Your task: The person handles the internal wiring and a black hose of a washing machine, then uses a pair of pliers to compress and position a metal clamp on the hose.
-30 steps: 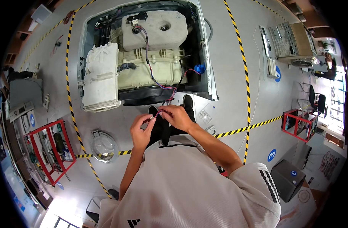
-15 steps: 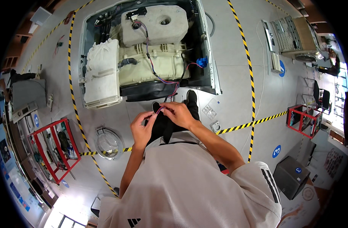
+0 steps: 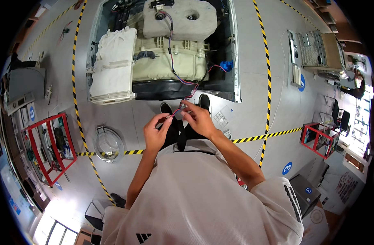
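My left hand pinches the end of a thin red, blue and dark wire bundle in front of my legs. My right hand is beside the same bundle, thumb and index finger apart, with the fingertips next to the wires. The bundle runs up to an opened washing machine, over its cream tub and a grey concrete weight. A blue connector sits on a branch near the right wall. What my left fingertips grip at the wire's end is too small to make out.
A white flat housing fills the machine's left side. A round glass door and a clear plastic tray lie on the floor. Red-framed carts stand at left and right. Striped tape crosses the floor.
My right hand's thumb and index finger have parted from their pinch on the wires. My left hand keeps its pinch. The whole view has shifted slightly.
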The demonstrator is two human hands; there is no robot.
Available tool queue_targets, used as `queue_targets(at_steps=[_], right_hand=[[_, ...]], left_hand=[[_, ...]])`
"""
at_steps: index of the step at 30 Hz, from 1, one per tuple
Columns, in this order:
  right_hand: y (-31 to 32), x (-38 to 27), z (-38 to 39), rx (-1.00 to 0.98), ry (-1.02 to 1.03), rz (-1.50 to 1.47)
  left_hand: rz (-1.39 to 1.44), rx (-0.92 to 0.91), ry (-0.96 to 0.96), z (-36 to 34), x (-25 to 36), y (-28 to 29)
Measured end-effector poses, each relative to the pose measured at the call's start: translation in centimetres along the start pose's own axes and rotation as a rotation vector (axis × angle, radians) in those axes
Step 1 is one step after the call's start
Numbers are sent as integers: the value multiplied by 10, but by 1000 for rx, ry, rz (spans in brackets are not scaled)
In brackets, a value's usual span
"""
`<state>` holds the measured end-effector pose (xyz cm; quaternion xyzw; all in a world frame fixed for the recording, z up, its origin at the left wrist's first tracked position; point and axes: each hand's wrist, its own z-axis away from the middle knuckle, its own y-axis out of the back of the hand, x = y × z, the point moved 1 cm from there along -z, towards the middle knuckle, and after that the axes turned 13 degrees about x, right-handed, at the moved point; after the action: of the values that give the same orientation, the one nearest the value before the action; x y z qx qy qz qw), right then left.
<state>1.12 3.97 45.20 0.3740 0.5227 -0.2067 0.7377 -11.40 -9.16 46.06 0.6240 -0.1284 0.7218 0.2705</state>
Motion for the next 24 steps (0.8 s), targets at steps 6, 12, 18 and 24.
queue_targets(at_steps=[6, 12, 18, 24], right_hand=[[44, 11, -16, 335, 16, 179], [120, 37, -99, 803, 182, 284], [144, 65, -189, 681, -110, 533], [131, 58, -193, 604, -197, 580]], left_hand=[[144, 28, 15, -5, -9, 5], [136, -2, 213, -8, -4, 14], [151, -39, 203, -16, -11, 10], [272, -23, 335, -26, -10, 10]])
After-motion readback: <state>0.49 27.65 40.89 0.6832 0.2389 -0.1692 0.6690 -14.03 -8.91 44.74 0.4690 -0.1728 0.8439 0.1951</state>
